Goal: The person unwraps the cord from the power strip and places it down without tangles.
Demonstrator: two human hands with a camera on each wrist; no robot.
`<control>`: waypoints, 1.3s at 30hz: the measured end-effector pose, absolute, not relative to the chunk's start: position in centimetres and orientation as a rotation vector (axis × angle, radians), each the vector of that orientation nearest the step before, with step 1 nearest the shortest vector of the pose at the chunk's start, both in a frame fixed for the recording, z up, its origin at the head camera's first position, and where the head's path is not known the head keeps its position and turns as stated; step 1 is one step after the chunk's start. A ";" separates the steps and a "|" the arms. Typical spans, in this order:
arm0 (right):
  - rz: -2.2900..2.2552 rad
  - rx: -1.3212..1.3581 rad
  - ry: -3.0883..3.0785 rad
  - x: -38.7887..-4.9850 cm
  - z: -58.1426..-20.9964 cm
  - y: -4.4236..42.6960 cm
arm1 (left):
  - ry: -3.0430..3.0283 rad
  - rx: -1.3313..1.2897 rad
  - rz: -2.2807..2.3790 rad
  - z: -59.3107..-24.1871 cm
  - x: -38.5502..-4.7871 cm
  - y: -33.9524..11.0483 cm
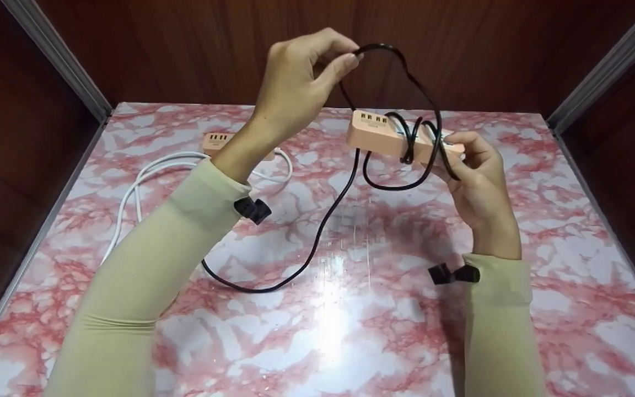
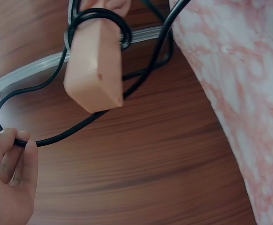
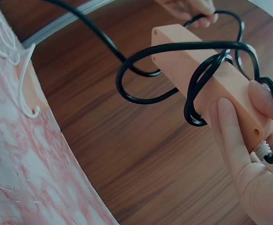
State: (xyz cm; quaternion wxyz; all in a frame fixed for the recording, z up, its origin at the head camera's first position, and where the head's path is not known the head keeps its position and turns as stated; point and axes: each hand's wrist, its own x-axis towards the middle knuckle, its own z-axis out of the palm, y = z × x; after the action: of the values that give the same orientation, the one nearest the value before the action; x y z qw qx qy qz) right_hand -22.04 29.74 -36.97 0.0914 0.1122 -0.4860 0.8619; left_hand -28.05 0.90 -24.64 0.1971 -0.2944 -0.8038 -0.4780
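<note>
In the head view my right hand (image 1: 480, 176) grips one end of an orange power strip (image 1: 375, 135), raised off the table. Black cord (image 1: 410, 144) loops around the strip's middle, and more of it hangs below in a long curve. Up and to the left, my left hand (image 1: 301, 77) pinches a stretch of that cord between thumb and fingers. The right wrist view shows fingers (image 3: 228, 122) along the strip's side, close to the ribbed white cord exit (image 3: 262, 151). From the left wrist, the strip's plain end (image 2: 96, 79) faces the camera.
A second orange power strip (image 1: 218, 141) with a white cord (image 1: 130, 193) lies on the marbled table (image 1: 405, 342) at the left, partly hidden by my left forearm. Dark wood panels (image 1: 317, 55) enclose the back and sides, with metal strips at the corners.
</note>
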 end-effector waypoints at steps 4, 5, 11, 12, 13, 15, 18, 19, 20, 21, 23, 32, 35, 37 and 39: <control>2.551 0.322 -1.440 -22.1 -36.9 29.8 | -2.214 -0.870 -1.289 -24.0 -27.5 0.9; 2.550 0.318 -1.436 -22.1 -36.9 29.9 | -2.197 -0.889 -1.269 -23.9 -27.4 0.8; 2.565 0.321 -1.378 -22.1 -36.9 29.8 | -2.100 -0.977 -1.202 -23.9 -27.4 -0.1; 2.559 0.320 -1.377 -22.2 -36.9 29.8 | -2.091 -0.980 -1.205 -23.9 -27.4 -0.2; 2.552 0.316 -1.378 -22.2 -37.0 29.7 | -2.077 -0.986 -1.202 -23.9 -27.4 -0.4; 2.539 0.300 -1.377 -22.3 -37.0 29.7 | -2.048 -1.001 -1.199 -23.8 -27.4 -0.7; 2.515 0.265 -1.385 -22.4 -37.0 29.6 | -2.005 -1.034 -1.187 -23.7 -27.2 -1.0; 2.513 0.254 -1.382 -22.5 -37.0 29.6 | -1.992 -1.048 -1.181 -23.6 -27.2 -1.1; 2.510 0.243 -1.377 -22.5 -37.0 29.6 | -1.977 -1.061 -1.177 -23.5 -27.1 -1.2; 2.507 0.234 -1.374 -22.5 -37.0 29.6 | -1.965 -1.073 -1.170 -23.4 -27.0 -1.3; 2.503 0.223 -1.365 -22.6 -37.0 29.7 | -1.940 -1.092 -1.153 -23.3 -26.8 -1.4; 2.503 0.216 -1.324 -22.7 -37.2 30.0 | -1.889 -1.156 -1.157 -24.4 -26.2 -2.8; 2.520 0.229 -1.302 -22.6 -37.3 30.1 | -1.892 -1.156 -1.119 -25.5 -25.7 -3.7; 2.526 0.236 -1.293 -22.7 -37.3 30.1 | -1.889 -1.147 -1.085 -26.2 -25.3 -4.4; 2.524 0.235 -1.292 -22.7 -37.3 30.1 | -1.876 -1.139 -1.067 -26.9 -24.8 -5.0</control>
State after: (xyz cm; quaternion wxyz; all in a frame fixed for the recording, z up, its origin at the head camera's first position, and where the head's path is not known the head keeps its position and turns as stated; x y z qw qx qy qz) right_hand -22.68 30.11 -37.27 0.1474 0.0817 -0.4492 0.8774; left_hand -24.83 -5.05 -26.94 0.3435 -0.4384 -0.7218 -0.4108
